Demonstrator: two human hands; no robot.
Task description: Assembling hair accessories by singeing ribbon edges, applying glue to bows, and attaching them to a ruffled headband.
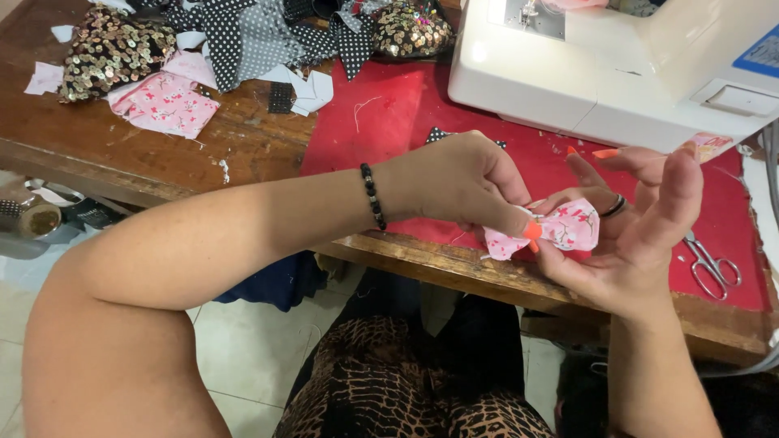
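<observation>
between both hands (462, 182) (641, 223), pink floral bow (560, 229)

Single view, head-worn camera. Looks steeply down and forward from above the seated person's lap, close to the left hand (454, 182) and right hand (641, 227) at centre frame. Field covers the near edge of the wooden table (122, 154), the sewing machine (617, 65) at upper right, floor tiles (243, 349) below.
</observation>
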